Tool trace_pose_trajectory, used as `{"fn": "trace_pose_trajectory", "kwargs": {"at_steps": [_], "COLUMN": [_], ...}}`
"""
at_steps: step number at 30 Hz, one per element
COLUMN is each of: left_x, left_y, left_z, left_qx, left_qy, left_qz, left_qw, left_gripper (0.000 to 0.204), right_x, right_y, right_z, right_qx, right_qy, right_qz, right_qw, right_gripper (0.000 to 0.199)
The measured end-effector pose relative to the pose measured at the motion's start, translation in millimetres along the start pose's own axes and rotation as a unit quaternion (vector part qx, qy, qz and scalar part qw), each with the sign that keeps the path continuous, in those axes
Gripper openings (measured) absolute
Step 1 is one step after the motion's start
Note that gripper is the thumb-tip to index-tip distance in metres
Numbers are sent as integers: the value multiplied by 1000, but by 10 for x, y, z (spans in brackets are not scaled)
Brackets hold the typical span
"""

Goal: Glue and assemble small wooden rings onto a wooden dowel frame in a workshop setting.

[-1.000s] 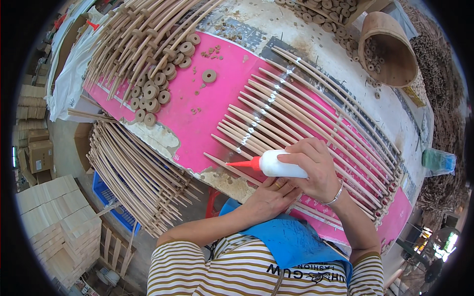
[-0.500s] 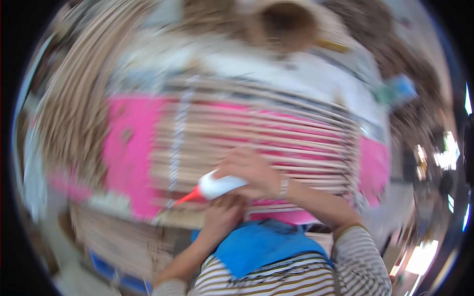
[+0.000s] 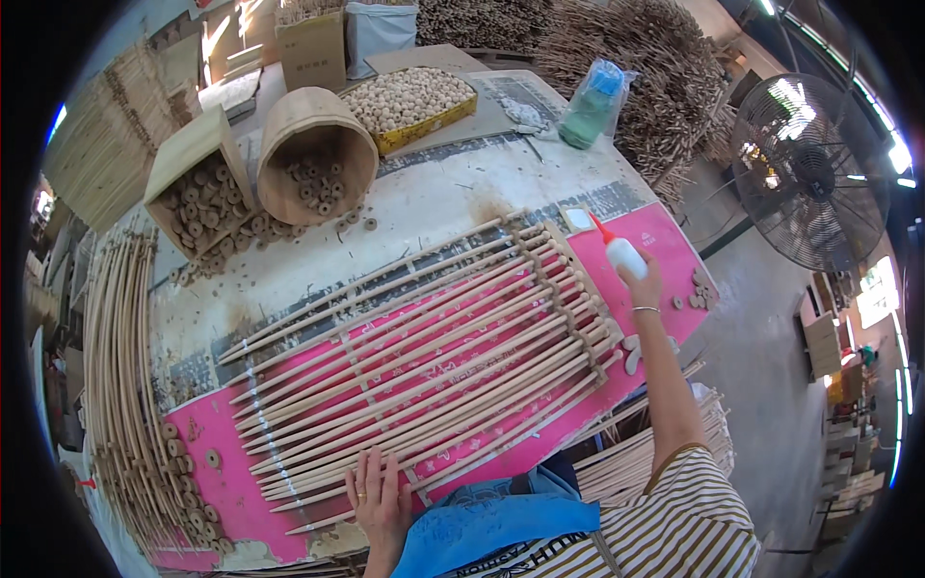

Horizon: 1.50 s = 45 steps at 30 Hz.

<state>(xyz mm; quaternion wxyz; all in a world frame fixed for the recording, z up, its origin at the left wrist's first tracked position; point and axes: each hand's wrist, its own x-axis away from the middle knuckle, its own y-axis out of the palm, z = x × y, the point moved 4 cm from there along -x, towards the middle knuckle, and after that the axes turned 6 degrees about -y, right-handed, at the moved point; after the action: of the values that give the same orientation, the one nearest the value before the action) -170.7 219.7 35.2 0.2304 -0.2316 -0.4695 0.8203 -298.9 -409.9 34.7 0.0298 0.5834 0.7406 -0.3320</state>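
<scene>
A row of slim wooden sticks [image 3: 424, 356] lies side by side across a pink sheet [image 3: 626, 231]. Small wooden discs [image 3: 568, 318] sit around the sticks close to their right ends. My left hand [image 3: 379, 496] rests, fingers spread, on the nearest sticks at the front edge and grips nothing. Over the right part of the sheet, my right hand [image 3: 644, 283] is closed around a white squeeze bottle [image 3: 626, 258]. The bottle's red nozzle points up and away from me, beside a small whitish square pad [image 3: 577, 220].
Loose discs spill from a wooden tub [image 3: 318, 144] and a wooden box [image 3: 159, 197] at the back left. Beads fill a yellow tray [image 3: 424, 130]. A green bottle [image 3: 583, 120] stands at the far right corner. More sticks [image 3: 125, 356] line the left side; a fan [image 3: 809, 169] is at right.
My right hand has carried the squeeze bottle from the near middle to the right, nozzle now up instead of down-left. My left hand has opened flat on the sticks. The view has turned and sharpened.
</scene>
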Motion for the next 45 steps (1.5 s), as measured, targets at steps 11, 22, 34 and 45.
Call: {"fn": "trace_pose_trajectory", "kwargs": {"at_steps": [11,22,34,45], "left_x": [-348,-2050,-4496,-4921], "left_y": [-147,-219,-262,204], "left_z": [198,-617,-2116,-2088], "left_qx": [19,92,-26,-275], "left_qy": [14,35,-37,7], "left_qz": [-22,72,85,60], "left_qw": [999,993,995,960], "left_gripper": [55,60,53,42], "right_x": [-223,-17,945,1169], "right_y": [90,-14,555,760], "right_z": [855,-56,-1365,-1573], "right_qx": [0,191,-95,-104], "right_qy": [9,-223,-68,-35], "right_qz": [-58,7,-239,-260], "right_qw": [998,956,964,959], "right_gripper": [62,58,33,31]}}
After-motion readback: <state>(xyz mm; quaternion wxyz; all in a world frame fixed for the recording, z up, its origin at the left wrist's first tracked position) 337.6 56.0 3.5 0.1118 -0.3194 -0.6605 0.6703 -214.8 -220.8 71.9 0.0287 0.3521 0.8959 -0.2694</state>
